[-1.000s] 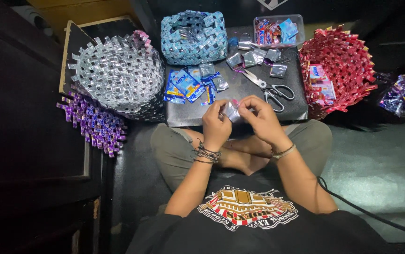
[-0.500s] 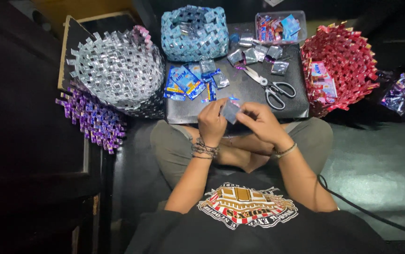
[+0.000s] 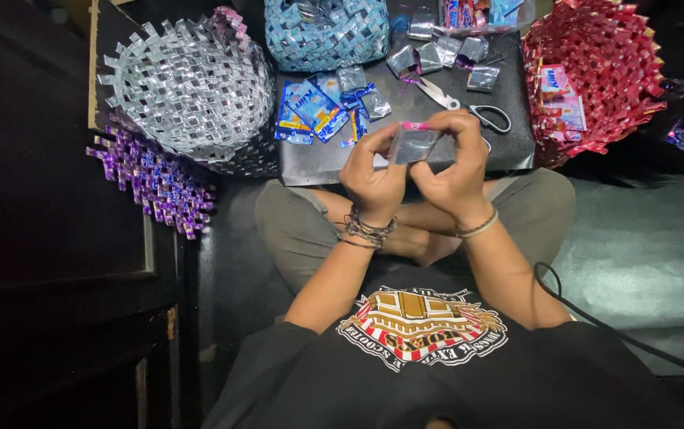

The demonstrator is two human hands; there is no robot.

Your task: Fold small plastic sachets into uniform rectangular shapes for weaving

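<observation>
While both pinch it, the foil strip (image 3: 412,144) sits between left hand (image 3: 375,171) and right hand (image 3: 457,163).

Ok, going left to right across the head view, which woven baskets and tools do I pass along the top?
Purple basket → silver basket → blue basket → scissors → red basket.

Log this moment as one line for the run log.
left hand + right hand: pinching silver foil wrapper | scissors on dark board | woven baskets around
</observation>
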